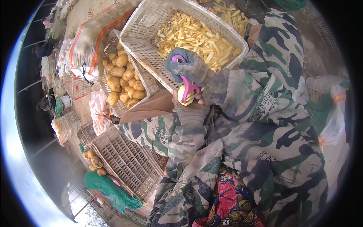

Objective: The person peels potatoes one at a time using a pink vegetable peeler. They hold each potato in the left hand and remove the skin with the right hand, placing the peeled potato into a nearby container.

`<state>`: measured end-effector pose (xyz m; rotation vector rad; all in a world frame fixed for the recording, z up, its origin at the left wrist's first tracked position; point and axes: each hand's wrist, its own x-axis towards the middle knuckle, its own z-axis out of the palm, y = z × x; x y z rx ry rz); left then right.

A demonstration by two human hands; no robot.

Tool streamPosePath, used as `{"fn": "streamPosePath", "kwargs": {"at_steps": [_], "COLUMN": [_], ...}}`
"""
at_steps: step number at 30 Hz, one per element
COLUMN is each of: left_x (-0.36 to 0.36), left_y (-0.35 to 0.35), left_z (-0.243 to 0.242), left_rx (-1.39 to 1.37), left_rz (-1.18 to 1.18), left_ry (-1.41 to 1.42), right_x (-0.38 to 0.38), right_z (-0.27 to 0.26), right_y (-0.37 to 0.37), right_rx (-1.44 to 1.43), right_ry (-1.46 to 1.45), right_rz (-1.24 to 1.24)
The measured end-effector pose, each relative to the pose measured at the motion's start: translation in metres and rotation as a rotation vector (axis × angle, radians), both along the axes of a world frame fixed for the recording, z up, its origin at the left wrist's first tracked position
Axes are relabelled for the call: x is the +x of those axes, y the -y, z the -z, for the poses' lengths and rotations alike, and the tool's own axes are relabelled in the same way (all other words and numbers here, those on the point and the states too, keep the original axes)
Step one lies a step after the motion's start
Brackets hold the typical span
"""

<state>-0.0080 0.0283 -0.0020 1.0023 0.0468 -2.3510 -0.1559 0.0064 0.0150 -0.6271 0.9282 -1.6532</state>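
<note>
My right hand [188, 66], in a dirty blue-grey glove, is closed on a purple vegetable peeler [185, 85]. The peeler's head lies over a peeled, pale yellow potato [183, 95]. That potato sits in my left hand [189, 109], which wears a grey knit glove with bare fingertips. Both hands are near my lap, at the near edge of a white plastic crate [167, 83] holding many peel strips [195, 39]. Left of it, a second crate [124, 112] holds unpeeled potatoes [122, 76].
Tied sacks [85, 54] stand beyond the potato crate. An upside-down or tilted plastic crate [127, 159] is at the lower left, beside green netting [110, 190] and several potatoes [95, 163]. More peelings [229, 17] lie past the large crate. Other people [45, 48] are at the far left.
</note>
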Motion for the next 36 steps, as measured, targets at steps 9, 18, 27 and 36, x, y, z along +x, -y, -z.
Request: {"fn": "streamPosePath", "kwargs": {"at_steps": [9,18,27,36], "left_x": [0.005,0.011,0.002,-0.008], "left_y": [0.009,0.008,-0.016,0.002], "left_z": [0.011,0.013,-0.013,-0.02], "left_rx": [0.024,-0.049,0.118,-0.136], "left_rz": [0.006,0.047,0.177,0.11], "left_ry": [0.074,-0.089,-0.184,-0.077], "right_x": [0.013,0.0,-0.016,-0.035], "right_z": [-0.017,-0.016,0.039,0.074], "right_y": [-0.001,0.001,0.023,0.017], "right_rx": [-0.11,0.0,0.35,0.674], "right_ry": [-0.123,0.094,-0.092,-0.216], "right_rz": [-0.022,-0.008,0.115,0.402]}}
